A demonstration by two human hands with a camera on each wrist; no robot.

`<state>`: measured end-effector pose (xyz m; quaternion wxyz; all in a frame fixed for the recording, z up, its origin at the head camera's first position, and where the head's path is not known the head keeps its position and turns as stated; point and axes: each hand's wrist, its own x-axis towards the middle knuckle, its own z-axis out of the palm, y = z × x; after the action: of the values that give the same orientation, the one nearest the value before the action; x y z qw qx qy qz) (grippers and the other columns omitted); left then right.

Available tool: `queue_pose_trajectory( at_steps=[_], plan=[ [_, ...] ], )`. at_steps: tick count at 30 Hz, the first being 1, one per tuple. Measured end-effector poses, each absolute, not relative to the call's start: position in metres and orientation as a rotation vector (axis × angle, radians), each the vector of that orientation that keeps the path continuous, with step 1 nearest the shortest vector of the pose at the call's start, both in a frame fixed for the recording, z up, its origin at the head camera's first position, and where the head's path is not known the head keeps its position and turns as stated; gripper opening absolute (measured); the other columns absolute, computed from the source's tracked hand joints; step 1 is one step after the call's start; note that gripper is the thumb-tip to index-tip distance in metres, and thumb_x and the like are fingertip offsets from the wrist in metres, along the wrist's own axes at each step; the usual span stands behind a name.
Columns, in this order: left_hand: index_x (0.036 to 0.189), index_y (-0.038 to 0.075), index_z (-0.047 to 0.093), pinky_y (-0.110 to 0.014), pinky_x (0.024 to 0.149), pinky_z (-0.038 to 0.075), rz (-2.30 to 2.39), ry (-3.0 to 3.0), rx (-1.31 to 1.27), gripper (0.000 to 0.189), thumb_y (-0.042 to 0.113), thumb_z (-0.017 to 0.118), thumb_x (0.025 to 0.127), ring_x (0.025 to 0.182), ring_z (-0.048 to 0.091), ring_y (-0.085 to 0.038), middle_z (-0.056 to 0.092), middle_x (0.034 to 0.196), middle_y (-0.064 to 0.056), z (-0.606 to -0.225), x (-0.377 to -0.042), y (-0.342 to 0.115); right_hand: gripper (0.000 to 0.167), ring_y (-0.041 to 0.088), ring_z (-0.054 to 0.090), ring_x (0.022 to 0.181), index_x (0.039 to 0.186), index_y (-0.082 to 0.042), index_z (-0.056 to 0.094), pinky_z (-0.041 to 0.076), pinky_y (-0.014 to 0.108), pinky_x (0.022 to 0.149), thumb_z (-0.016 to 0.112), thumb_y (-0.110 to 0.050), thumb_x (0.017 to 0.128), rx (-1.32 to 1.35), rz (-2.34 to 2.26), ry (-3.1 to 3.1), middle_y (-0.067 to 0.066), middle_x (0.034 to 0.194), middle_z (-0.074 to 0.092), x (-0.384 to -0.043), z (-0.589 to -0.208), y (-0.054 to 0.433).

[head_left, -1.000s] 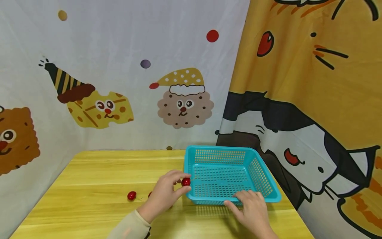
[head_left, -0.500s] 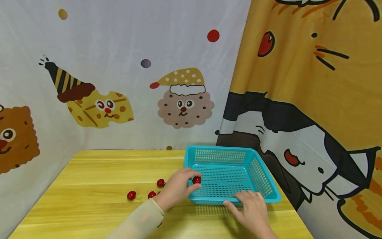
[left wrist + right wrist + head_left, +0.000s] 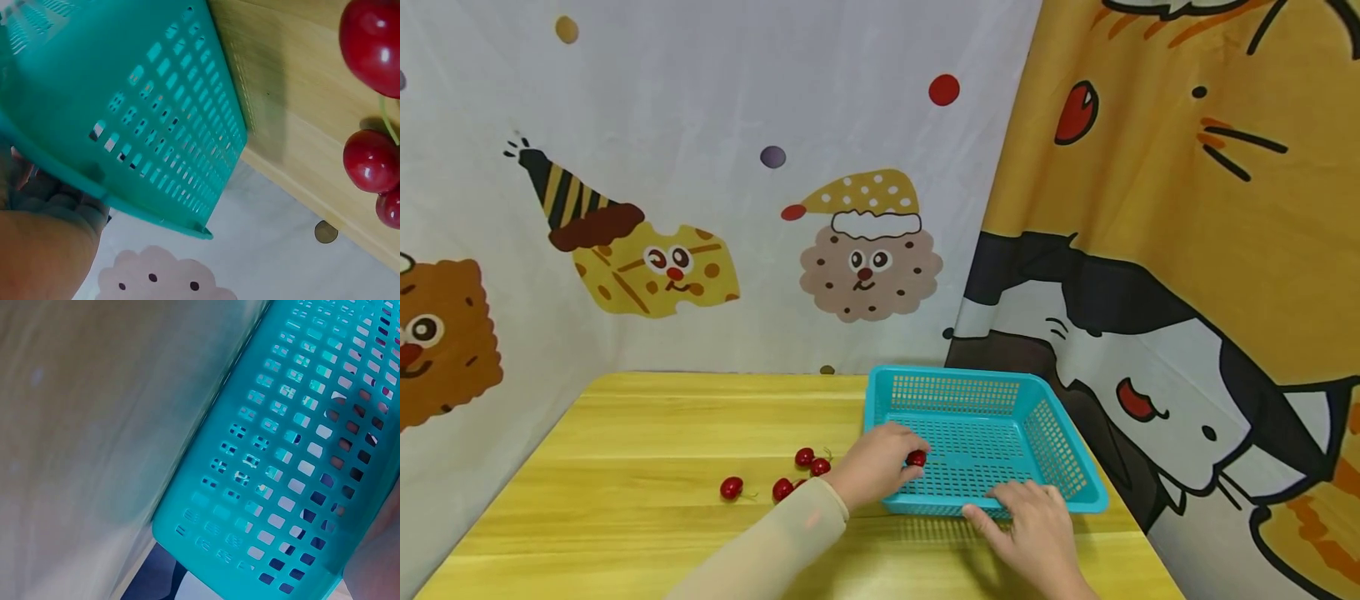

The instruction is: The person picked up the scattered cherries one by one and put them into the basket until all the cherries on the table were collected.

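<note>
My left hand (image 3: pixel 880 467) reaches over the near left part of a turquoise plastic basket (image 3: pixel 988 505). Between its thumb and fingers it pinches a dark red cherry (image 3: pixel 916 458), held inside the rim. My right hand (image 3: pixel 1033 529) grips the basket's front rim, fingers over the edge and thumb on the outside. Several more cherries lie on the table left of the basket, among them a lone cherry (image 3: pixel 732 488) with a stem and a cherry (image 3: pixel 805 457) in a loose cluster beside my left sleeve. Large cherries (image 3: pixel 372 161) also show at the right of the left wrist view.
The yellow wood-grain table (image 3: pixel 647 433) bears the basket at its right side. Behind it hangs a pale cloth (image 3: pixel 700 100) with cartoon figures, and at the right an orange cloth (image 3: pixel 1150 183) with cats. The basket's walls and floor are perforated.
My left hand has carried the cherry rightward, from beside the basket's left rim to over its inside. Cherries that it covered now show on the table. The right hand stays on the rim.
</note>
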<state>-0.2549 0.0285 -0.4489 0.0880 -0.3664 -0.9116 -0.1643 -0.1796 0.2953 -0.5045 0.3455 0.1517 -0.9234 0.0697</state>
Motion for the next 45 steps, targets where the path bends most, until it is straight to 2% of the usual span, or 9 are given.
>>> queue_pose_trajectory(
  at_steps=[6,12,19,21,23,26,31,38,45],
  plan=[
    [0.123,0.021,0.079,-0.022,0.085,0.058,-0.534,-2.811,-1.108,0.027,0.033,0.078,0.100,0.104,0.069,-0.011,0.079,0.116,0.006,-0.454,-0.262,0.035,0.033,0.009,0.060,0.071,0.085,-0.030,0.078,0.042,0.033,0.067,0.085,-0.063,0.081,0.392,0.188,-2.402,-0.011,0.080,0.074,-0.179,-0.503,0.295],
    [0.109,0.020,0.081,-0.021,0.074,0.052,-0.441,-2.866,-1.140,0.015,0.030,0.081,0.098,0.079,0.060,-0.004,0.075,0.091,0.009,-0.452,-0.268,0.041,0.031,0.007,0.056,0.069,0.085,-0.033,0.077,0.040,0.032,0.067,0.085,-0.063,0.080,0.368,0.192,-2.426,-0.016,0.079,0.071,-0.178,-0.502,0.296],
    [0.106,0.023,0.084,-0.026,0.080,0.061,-0.173,-2.884,-1.096,0.016,0.033,0.084,0.094,0.089,0.073,-0.005,0.079,0.093,0.012,-0.455,-0.271,0.049,0.032,0.006,0.055,0.067,0.085,-0.032,0.078,0.039,0.031,0.066,0.086,-0.062,0.080,0.359,0.197,-2.430,-0.014,0.079,0.071,-0.178,-0.504,0.296],
    [0.092,0.024,0.081,-0.026,0.073,0.059,-0.115,-2.891,-1.067,0.012,0.035,0.085,0.093,0.079,0.069,-0.004,0.076,0.083,0.013,-0.457,-0.273,0.051,0.032,0.007,0.055,0.067,0.085,-0.031,0.078,0.039,0.031,0.066,0.086,-0.062,0.080,0.362,0.198,-2.425,-0.013,0.078,0.072,-0.178,-0.505,0.296],
    [0.076,0.024,0.073,-0.026,0.066,0.054,-0.057,-2.899,-1.046,0.024,0.036,0.084,0.094,0.069,0.061,-0.003,0.069,0.071,0.014,-0.459,-0.274,0.053,0.033,0.007,0.056,0.067,0.085,-0.030,0.079,0.040,0.031,0.066,0.086,-0.062,0.080,0.365,0.197,-2.420,-0.012,0.079,0.072,-0.178,-0.505,0.296],
    [0.064,0.023,0.059,-0.028,0.063,0.050,0.003,-2.913,-1.021,0.039,0.031,0.082,0.094,0.061,0.051,-0.006,0.061,0.062,0.012,-0.460,-0.276,0.055,0.033,0.007,0.056,0.067,0.085,-0.030,0.078,0.039,0.031,0.066,0.086,-0.062,0.080,0.364,0.194,-2.416,-0.012,0.079,0.073,-0.178,-0.505,0.295],
    [0.063,0.023,0.057,-0.031,0.069,0.056,0.082,-2.903,-1.002,0.037,0.024,0.082,0.090,0.061,0.054,-0.008,0.065,0.065,0.008,-0.463,-0.278,0.057,0.034,0.008,0.057,0.068,0.085,-0.030,0.078,0.039,0.032,0.066,0.085,-0.063,0.080,0.359,0.192,-2.425,-0.012,0.080,0.073,-0.178,-0.504,0.294],
    [0.065,0.023,0.060,-0.031,0.070,0.057,0.184,-2.894,-0.979,0.035,0.029,0.086,0.088,0.062,0.059,-0.009,0.067,0.067,0.008,-0.469,-0.280,0.060,0.035,0.007,0.057,0.068,0.086,-0.029,0.079,0.040,0.032,0.067,0.085,-0.063,0.081,0.361,0.195,-2.434,-0.011,0.080,0.073,-0.177,-0.502,0.294],
    [0.066,0.023,0.062,-0.030,0.078,0.058,0.267,-2.942,-0.936,0.033,0.024,0.078,0.094,0.069,0.064,-0.008,0.071,0.073,0.008,-0.460,-0.273,0.061,0.034,0.009,0.058,0.069,0.085,-0.030,0.078,0.040,0.032,0.067,0.085,-0.063,0.080,0.357,0.191,-2.433,-0.011,0.080,0.073,-0.178,-0.501,0.292]
  ],
)
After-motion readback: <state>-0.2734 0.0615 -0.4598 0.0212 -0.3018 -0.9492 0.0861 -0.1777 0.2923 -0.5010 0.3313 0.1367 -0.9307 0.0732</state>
